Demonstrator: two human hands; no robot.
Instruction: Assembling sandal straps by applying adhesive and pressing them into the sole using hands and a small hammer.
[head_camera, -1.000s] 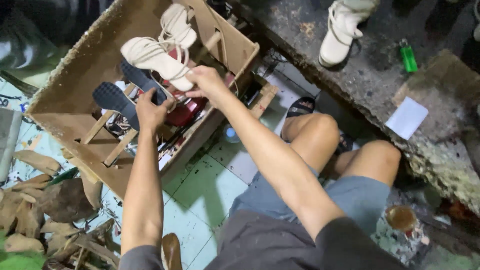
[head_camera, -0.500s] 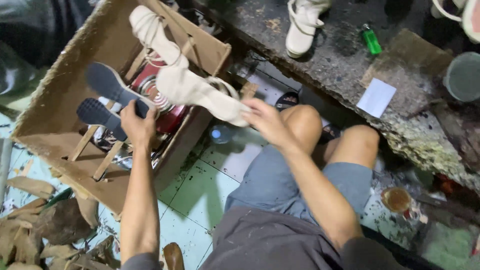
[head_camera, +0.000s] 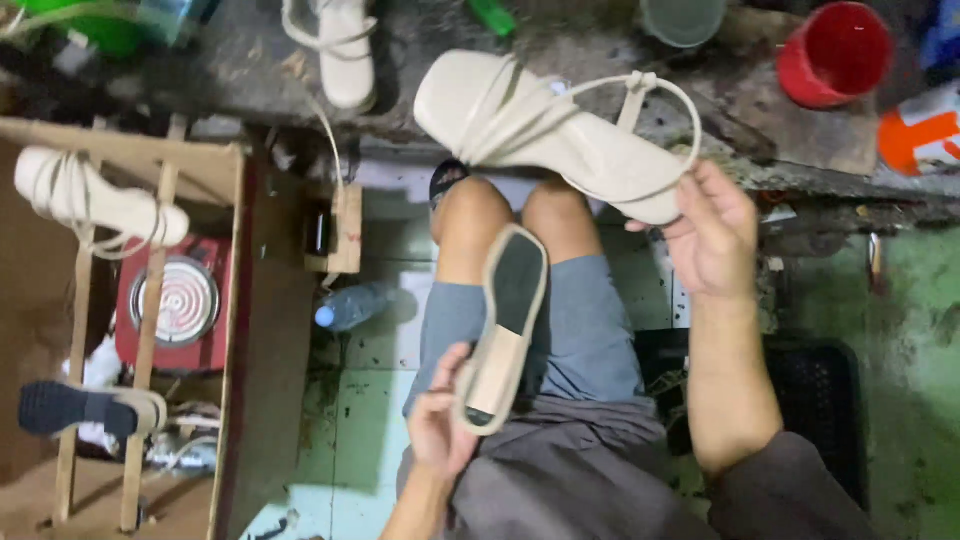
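My right hand (head_camera: 712, 232) holds a cream strappy sandal upper (head_camera: 560, 135) by its heel end, lifted over my knees. My left hand (head_camera: 440, 428) grips a shoe sole (head_camera: 503, 325) with a black underside and a cream rim, held upright over my lap. I sit with both knees bent in grey shorts (head_camera: 580, 330). A cardboard box (head_camera: 235, 300) at the left holds a red round heater (head_camera: 170, 300), another cream sandal (head_camera: 95, 205) on wooden slats, and a black sole (head_camera: 75, 408).
A dark workbench edge (head_camera: 780, 165) runs across the top with a white sandal (head_camera: 345, 55), a red cup (head_camera: 835, 50) and a clear cup (head_camera: 683, 18). A plastic bottle (head_camera: 355, 305) lies on the tiled floor. A black crate (head_camera: 815, 400) sits at my right.
Both hands have come out of the box: the right one carried the cream sandal over my knees, the left brought a black-bottomed sole to my lap. The view swung right.
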